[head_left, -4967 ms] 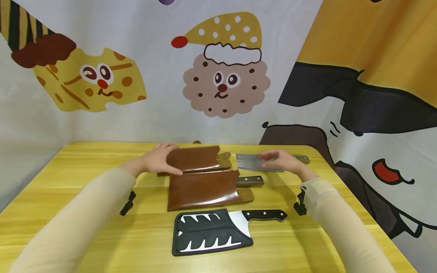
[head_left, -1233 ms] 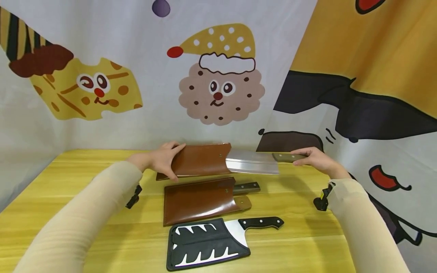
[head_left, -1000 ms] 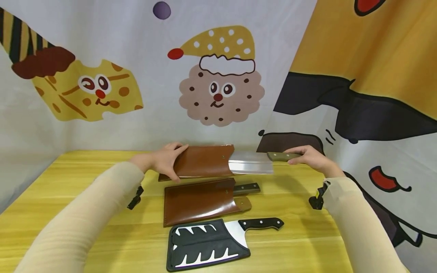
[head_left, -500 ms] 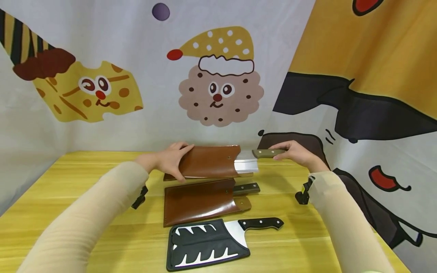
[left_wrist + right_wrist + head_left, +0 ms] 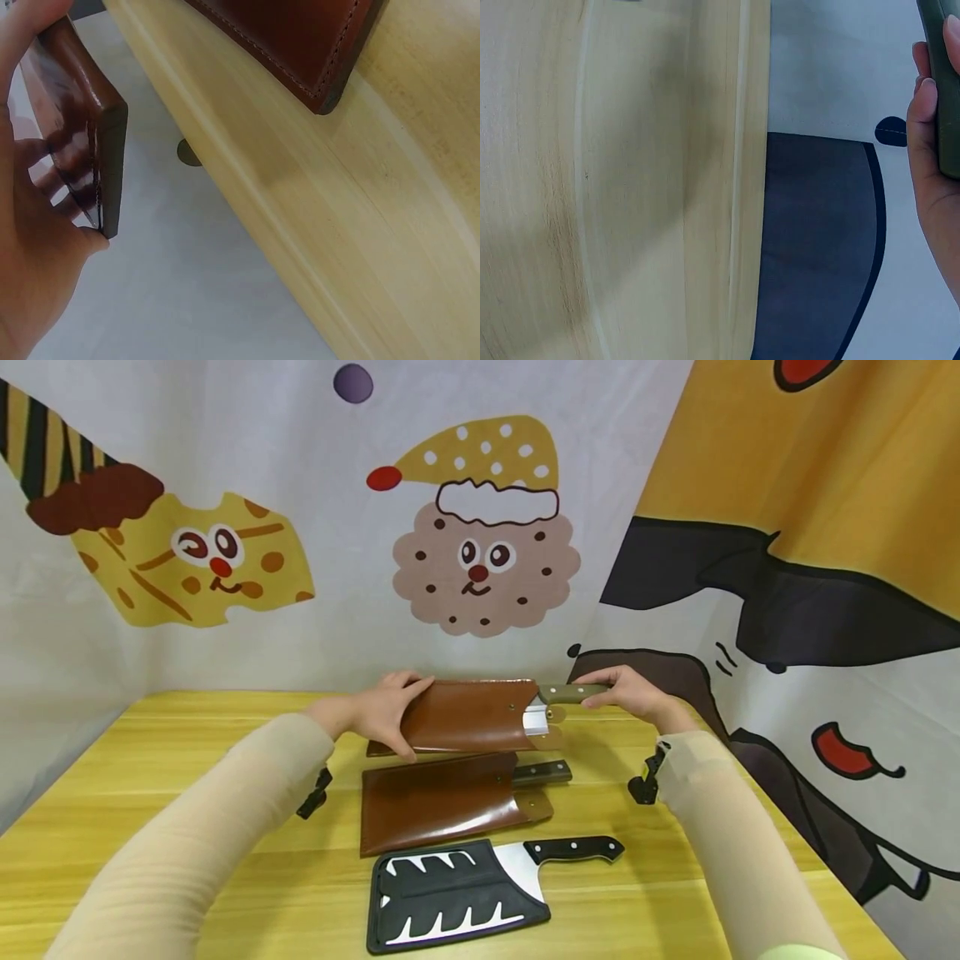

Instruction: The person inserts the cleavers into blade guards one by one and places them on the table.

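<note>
Your left hand [image 5: 382, 710] grips the closed end of the glossy brown leather cleaver sheath [image 5: 468, 717], thumb on top and fingers [image 5: 45, 176] curled under it; the left wrist view shows its stitched dark edge and a mirror-like shine on the face. The sheath is held lifted off the yellow wooden worktop [image 5: 187, 752] at the far side, near the back edge, roughly level. Your right hand [image 5: 630, 692] pinches the olive-green handle of the steel cleaver [image 5: 566, 693], fingers closed round it; the right wrist view shows the fingertips lying along the handle [image 5: 943, 90]. The blade sits almost wholly inside the sheath: only a narrow bright strip of steel [image 5: 536, 718] shows at the mouth, beside the tan snap strap [image 5: 553, 715] hanging there. Just in front, flat on the worktop, lies a second brown leather sheath [image 5: 438, 802] with a dark wood knife handle [image 5: 542, 772] sticking out on the right and its tan strap beneath. Nearest you lies a black plastic blade guard with sawtooth cut-outs [image 5: 450, 893], holding a cleaver with a black riveted handle [image 5: 573, 848]. Both forearms wear beige sleeves with black wrist-mounted clips. Cartoon-printed cloth [image 5: 480, 527] hangs behind.
</note>
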Tool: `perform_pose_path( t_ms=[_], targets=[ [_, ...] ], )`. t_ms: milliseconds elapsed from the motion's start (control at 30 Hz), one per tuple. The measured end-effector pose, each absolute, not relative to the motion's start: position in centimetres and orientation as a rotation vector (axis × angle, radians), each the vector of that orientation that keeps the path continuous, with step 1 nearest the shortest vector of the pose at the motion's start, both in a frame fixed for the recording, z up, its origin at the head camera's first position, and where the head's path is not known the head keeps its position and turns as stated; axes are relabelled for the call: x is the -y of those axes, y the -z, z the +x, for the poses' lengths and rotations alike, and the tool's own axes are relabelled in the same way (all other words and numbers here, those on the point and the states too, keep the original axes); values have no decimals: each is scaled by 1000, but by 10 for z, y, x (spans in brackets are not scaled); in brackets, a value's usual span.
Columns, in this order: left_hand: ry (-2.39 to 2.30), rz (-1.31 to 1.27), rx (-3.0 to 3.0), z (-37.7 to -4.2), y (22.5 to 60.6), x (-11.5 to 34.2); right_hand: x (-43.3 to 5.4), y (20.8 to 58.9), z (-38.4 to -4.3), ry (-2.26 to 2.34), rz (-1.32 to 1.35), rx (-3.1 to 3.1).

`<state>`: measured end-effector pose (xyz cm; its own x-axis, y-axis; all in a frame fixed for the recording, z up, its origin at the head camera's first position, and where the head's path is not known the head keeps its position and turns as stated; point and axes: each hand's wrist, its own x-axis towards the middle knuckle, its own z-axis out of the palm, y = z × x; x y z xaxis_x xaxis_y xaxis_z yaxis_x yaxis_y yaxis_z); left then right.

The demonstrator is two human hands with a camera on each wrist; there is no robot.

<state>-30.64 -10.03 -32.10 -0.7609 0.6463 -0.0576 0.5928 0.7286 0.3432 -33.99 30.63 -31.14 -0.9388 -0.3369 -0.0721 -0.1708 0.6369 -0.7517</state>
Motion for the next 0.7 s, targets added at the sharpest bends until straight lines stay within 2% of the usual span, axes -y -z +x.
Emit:
perform_pose_path(
  t_ms=[367,700],
  targets=[
    [-393,1000,-2791,-306,328,105,-298,313,-339,1163,-437,-2641],
    [-419,968,-2781,-306,331,108,-286,280,-332,1040,-466,-2684]
  ],
)
